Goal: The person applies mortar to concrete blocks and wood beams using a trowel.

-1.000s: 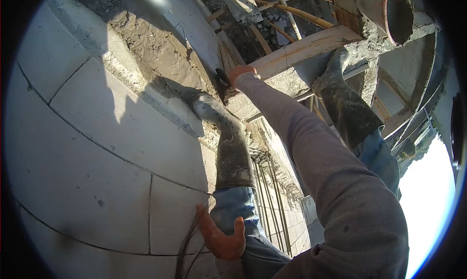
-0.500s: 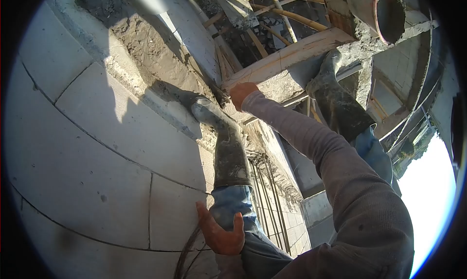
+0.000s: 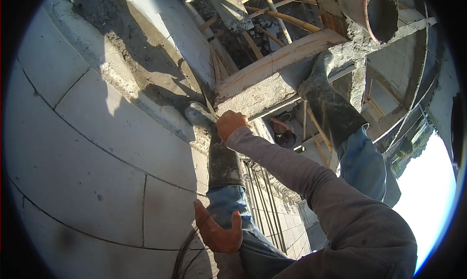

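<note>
My right hand (image 3: 231, 124) is closed on a thin, flat tool (image 3: 210, 107), seen nearly edge-on. It is over the toe side of one muddy rubber boot (image 3: 224, 164), beside a trough of wet grey mortar (image 3: 151, 60). Nothing shows in my left hand (image 3: 221, 233), whose thumb and fingers are spread beside the jeans (image 3: 227, 203) at my knee. The other boot (image 3: 335, 104) stands on a rough concrete ledge (image 3: 279, 87) edged with wood.
Large pale blocks (image 3: 97, 157) form a wall at left. A mortar-caked bucket (image 3: 382, 16) sits upper right. Poles (image 3: 296, 21) cross an opening. Steel bars (image 3: 265, 201) run below the ledge; a person (image 3: 283, 130) is lower down.
My right hand has moved down and slightly left, away from the ledge corner, and the tool now shows. The person below has come into view. My left hand keeps its spread pose.
</note>
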The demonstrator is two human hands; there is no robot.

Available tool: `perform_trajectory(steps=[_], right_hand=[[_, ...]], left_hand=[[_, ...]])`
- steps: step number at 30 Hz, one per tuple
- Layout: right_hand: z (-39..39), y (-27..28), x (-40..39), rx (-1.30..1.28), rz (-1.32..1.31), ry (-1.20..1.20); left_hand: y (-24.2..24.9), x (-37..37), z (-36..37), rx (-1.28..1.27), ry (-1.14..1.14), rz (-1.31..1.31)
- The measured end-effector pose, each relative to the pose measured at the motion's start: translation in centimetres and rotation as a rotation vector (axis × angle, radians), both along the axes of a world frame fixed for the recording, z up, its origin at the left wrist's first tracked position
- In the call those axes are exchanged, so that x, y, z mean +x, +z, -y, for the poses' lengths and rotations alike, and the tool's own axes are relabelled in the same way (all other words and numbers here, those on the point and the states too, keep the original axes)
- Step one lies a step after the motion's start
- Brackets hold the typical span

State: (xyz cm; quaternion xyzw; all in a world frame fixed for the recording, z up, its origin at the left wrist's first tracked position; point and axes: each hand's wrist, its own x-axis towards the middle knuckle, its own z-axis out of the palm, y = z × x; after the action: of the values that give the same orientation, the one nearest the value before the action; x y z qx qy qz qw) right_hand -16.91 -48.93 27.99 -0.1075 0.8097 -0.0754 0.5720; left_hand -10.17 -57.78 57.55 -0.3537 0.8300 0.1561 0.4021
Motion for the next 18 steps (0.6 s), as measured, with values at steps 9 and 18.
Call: perform_trajectory(steps=[9, 18], right_hand=[[-6.8, -1.6, -5.0, 0.063, -0.121, -0.082], [3.8, -9.2, -1.1, 0.150, -0.014, -0.079]], left_hand=[[0.0, 1.1, 0.9, 0.010, -0.019, -0.008], [0.4, 0.6, 1.5, 0.043, -0.021, 0.058]])
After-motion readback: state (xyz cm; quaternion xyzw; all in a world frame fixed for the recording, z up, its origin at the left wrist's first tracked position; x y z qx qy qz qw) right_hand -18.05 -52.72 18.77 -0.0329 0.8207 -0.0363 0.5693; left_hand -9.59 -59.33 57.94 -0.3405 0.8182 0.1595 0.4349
